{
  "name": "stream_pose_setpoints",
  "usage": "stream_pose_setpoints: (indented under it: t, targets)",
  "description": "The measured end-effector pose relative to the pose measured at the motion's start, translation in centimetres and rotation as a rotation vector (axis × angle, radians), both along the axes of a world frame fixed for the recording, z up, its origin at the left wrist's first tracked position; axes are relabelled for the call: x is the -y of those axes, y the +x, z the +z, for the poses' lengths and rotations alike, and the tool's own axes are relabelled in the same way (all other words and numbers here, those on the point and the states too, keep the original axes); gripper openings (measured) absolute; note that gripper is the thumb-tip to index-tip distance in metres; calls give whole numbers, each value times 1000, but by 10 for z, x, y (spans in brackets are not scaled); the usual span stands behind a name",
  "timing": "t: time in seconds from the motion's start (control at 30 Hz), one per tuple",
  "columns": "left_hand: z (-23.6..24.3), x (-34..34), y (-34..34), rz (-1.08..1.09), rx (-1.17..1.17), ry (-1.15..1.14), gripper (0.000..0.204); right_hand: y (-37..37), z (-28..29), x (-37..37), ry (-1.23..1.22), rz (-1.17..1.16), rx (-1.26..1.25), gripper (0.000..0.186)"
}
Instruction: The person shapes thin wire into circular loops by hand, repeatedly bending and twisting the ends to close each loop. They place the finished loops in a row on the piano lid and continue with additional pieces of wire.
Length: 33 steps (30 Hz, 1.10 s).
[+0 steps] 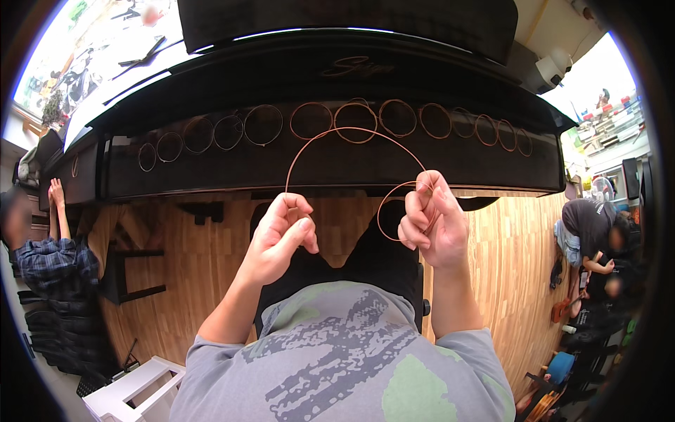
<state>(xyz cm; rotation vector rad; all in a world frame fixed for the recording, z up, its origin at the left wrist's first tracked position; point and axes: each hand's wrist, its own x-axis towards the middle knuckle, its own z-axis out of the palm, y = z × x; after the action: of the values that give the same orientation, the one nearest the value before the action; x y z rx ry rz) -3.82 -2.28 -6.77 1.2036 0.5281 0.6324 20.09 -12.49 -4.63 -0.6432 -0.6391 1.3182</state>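
Observation:
A thin copper-coloured wire string [351,128] is stretched in a wide arch between my two hands. My left hand [278,235] pinches it at the arch's left foot, with the fingers curled in. At the other end my right hand [439,221] grips it, and a smaller loop hangs out to the left of those fingers. Beyond my hands, a row of coiled strings lies on a black piano-like surface [211,172]. Silver-looking coils [283,124] are on the left and copper-coloured coils [290,122] on the right.
A person in a plaid shirt [53,264] stands at the far left, hands on the black surface's end. Another person in dark clothes [587,221] bends over at the right. A black stool [133,292] and a white frame [144,387] stand on the wooden floor [190,302].

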Motion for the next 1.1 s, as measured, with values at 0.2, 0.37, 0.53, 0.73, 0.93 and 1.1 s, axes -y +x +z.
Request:
stream_pose_setpoints:
  t: [0.2,0.37,0.53,0.73,0.93,1.1]
  targets:
    - [10,10,9,31,-33,103,44,-22,-3,-7,-49,177,-95,25]
    - [1,15,9,-150,101,-46,72,-46,0,-8,-196,253,60,28]
    - [-5,21,9,-2,63,-51,26,-54,-4,-12,-214,219,152,28]
    - [-3,14,9,111,115,-101,30,-40,-9,-13,-147,37,252,22]
    - [-7,12,13,108,171,-146,29,-34,-16,-7,-143,24,322,25]
    - [-7,11,16,110,186,-142,30,-37,-17,-7,-89,-11,452,32]
